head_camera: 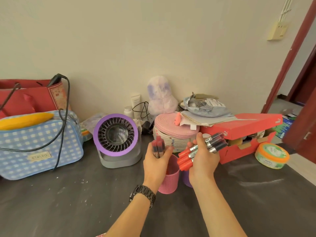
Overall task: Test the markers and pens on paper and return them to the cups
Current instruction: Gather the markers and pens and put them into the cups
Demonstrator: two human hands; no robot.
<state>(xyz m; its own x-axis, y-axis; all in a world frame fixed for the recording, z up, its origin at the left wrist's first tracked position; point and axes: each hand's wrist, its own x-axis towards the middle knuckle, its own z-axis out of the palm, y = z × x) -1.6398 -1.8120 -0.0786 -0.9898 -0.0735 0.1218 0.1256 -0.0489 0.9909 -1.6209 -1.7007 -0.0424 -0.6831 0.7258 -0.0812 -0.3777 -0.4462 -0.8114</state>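
The likeliest mishap is a spill: each hand carries several markers at once, and a loosened grip could send some rolling across the bench [85, 202] or knock over the light pink cup [169, 180]. The left hand [156, 161] grips an upright bundle [157, 145] just above that cup; the right hand [203, 161] clasps a sideways bundle [188, 155] near the purple cup [185, 178], which it mostly hides. The markers have red caps and dark barrels with silver labels; the left bundle is blurred. No paper shows.
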